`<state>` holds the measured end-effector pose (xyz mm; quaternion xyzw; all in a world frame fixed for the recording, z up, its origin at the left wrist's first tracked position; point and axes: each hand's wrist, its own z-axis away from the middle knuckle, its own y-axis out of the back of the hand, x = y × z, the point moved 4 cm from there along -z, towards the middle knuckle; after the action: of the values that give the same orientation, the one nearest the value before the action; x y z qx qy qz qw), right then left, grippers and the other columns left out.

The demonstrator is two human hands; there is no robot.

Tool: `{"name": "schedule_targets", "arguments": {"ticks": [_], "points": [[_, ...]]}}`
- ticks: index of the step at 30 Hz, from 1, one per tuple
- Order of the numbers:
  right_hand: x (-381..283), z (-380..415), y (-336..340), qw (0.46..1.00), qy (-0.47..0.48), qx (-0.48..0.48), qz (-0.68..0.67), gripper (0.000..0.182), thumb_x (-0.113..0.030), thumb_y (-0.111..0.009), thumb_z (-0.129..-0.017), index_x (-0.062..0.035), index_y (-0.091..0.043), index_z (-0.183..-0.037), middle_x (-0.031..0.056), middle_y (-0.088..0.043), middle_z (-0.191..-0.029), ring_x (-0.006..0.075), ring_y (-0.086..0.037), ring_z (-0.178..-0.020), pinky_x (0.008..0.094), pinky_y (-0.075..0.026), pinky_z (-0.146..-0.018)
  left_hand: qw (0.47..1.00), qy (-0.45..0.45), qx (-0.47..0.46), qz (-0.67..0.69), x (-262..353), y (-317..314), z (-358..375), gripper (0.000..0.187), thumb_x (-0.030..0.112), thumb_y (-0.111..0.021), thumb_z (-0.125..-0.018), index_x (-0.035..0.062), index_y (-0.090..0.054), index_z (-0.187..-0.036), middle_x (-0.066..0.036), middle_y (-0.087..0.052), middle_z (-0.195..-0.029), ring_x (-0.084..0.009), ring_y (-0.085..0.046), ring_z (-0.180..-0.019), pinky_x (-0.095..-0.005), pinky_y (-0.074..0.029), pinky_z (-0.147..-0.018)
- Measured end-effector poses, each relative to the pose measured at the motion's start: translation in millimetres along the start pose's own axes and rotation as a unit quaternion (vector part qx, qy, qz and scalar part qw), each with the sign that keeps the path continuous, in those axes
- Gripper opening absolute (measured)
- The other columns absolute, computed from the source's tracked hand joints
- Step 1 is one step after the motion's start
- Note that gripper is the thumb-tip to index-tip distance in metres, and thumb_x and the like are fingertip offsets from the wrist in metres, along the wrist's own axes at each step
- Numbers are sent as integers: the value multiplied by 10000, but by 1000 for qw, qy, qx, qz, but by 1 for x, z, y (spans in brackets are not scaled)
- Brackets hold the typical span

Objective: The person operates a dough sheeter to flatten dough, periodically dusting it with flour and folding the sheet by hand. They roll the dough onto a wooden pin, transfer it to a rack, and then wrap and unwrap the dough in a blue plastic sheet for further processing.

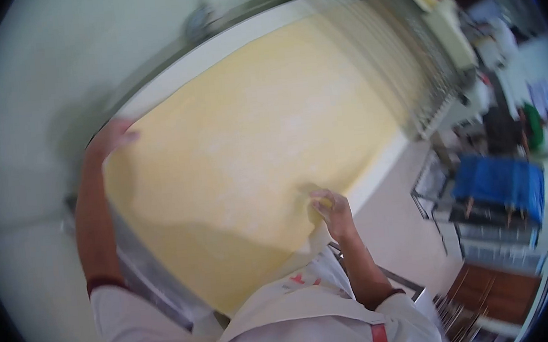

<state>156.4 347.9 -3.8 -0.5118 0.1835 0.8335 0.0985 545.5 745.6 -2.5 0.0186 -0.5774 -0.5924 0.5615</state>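
Observation:
A wide sheet of pale yellow dough (pixel 238 128), dusted with white flour in places, covers most of a long white belt (pixel 212 56). My left hand (pixel 115 138) is at the sheet's far left corner, blurred, its thumb apart from the fingers over the dough edge. Near the right edge of the sheet, my right hand (pixel 334 212) has its fingers curled in, with a bit of yellow dough (pixel 322 202) showing between thumb and fingertips. Its shadow falls on the sheet just beside it.
A metal frame with bars (pixel 400 49) spans the far end of the belt. At the right stands a rack with a blue cover (pixel 500 184). A pale wall (pixel 32 159) runs along the left. A brown panel (pixel 496 291) is at the lower right.

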Motion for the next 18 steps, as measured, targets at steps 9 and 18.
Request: {"name": "schedule_targets", "arguments": {"ticks": [9,18], "points": [[16,16,-7,990,-4,131,-46,284,-11,-609,-833,-33,-591,-1116,49,-590,-1052,152,-537,-984,280,-440,-871,955,65,-107,268,10,-23,-28,277,91,-624,-822,-20,-629,-1075,-21,-653,-890,-106,-594,-784,-286,-478,-723],[18,20,-4,956,-34,175,-232,322,21,-553,-856,-30,-533,-1173,94,-550,-1067,139,-534,-944,256,-465,-765,977,52,-38,205,26,-31,-68,243,149,-616,-824,-13,-652,-1002,-29,-649,-828,-117,-588,-743,-306,-478,-685]]}}
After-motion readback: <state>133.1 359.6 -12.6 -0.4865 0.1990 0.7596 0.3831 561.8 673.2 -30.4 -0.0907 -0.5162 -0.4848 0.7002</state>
